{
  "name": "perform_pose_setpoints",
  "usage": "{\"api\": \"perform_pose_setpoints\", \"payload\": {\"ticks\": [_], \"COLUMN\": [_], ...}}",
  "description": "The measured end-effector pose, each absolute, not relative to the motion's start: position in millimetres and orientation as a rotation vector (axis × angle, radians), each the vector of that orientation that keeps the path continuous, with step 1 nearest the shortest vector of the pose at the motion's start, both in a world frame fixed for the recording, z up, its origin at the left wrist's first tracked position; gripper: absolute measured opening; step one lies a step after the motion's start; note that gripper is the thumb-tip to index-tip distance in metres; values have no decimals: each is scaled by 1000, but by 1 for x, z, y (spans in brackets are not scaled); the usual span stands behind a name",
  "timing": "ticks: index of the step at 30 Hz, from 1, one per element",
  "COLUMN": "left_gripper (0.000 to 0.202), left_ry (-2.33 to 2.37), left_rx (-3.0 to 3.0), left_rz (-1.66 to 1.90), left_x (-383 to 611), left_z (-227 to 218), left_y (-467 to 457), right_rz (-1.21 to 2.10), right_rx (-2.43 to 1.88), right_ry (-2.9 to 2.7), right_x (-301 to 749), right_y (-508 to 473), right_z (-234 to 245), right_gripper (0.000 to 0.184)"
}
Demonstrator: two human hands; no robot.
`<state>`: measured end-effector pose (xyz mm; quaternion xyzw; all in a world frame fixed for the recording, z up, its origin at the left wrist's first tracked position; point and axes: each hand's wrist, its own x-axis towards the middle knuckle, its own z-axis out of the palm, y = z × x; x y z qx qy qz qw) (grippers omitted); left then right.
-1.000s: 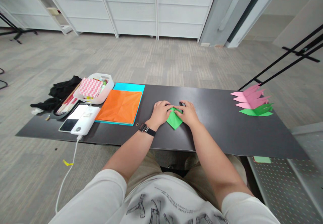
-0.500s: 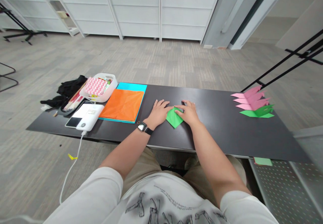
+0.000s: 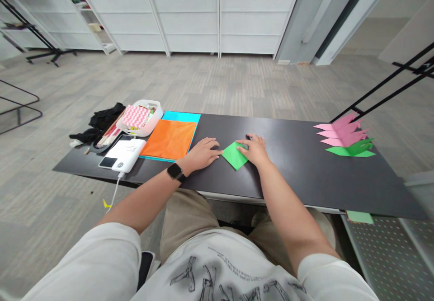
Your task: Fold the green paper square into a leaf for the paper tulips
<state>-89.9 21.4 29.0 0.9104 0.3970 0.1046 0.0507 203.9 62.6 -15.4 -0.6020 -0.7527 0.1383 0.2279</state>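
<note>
Carpet (image 3: 203,82) and cabinets (image 3: 190,16) lie beyond the green paper (image 3: 234,157) on my dark table (image 3: 291,170); fingers parted, my right hand (image 3: 257,151) touches the paper's right, my left hand (image 3: 202,153) spread at its left.

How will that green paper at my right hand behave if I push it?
The green paper looks thin, so it's probably light and could bend. The dark tabletop looks smooth, so the paper would likely slide, though the right hand touching its edge may hold it back.

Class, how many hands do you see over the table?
2: the left hand beside the green paper's left corner, and the right hand with fingers on its right side.
</note>
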Motion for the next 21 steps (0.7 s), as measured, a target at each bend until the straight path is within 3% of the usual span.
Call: {"api": "perform_pose_setpoints", "payload": {"ticks": [9, 14, 16, 21], "left_gripper": [35, 31, 28, 51], "left_ry": [1136, 1457, 1392, 1214], "left_rx": [2621, 2484, 2499, 2621], "left_rz": [599, 827, 823, 556], "left_x": [-68, -29, -20, -7], "left_z": [52, 52, 48, 23], "left_y": [27, 34, 37, 40], "right_rz": [368, 359, 346, 330], "right_rx": [-1661, -1659, -1661, -1683], "right_ry": [-2070, -2085, -2092, -2096], "right_x": [204, 204, 204, 205], "right_y": [61, 59, 59, 61], "right_z": [-14, -13, -14, -16], "right_gripper": [32, 32, 33, 33]}}
